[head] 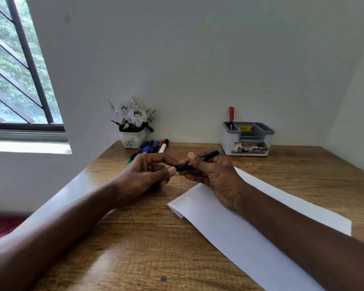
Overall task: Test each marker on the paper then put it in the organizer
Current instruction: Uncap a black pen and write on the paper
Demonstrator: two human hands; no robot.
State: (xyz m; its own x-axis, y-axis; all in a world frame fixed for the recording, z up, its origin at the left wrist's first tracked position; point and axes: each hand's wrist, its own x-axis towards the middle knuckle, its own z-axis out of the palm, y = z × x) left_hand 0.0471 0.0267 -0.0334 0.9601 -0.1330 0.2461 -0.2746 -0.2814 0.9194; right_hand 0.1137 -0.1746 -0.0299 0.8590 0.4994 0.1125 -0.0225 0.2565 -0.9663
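Wooden desk [135, 238] fills the near view, with the paper [229, 234] laid slantwise under the right forearm, ready beneath the writing side; a faint red scribble [178, 201] marks its left corner. Above the sheet's far end both hands meet on the black marker [208, 156] with a teal end. The right hand [210, 175] grips the barrel in curled fingers, and the left hand [147, 173] pinches the other end, probably working the cap, though I cannot tell whether off or on. Farther back, loose markers [153, 147] lie bunched beside a flower pot [132, 139], likely awaiting their turn. By the wall at far right stands the organizer [248, 143], a red marker [231, 115] upright in its left compartment.
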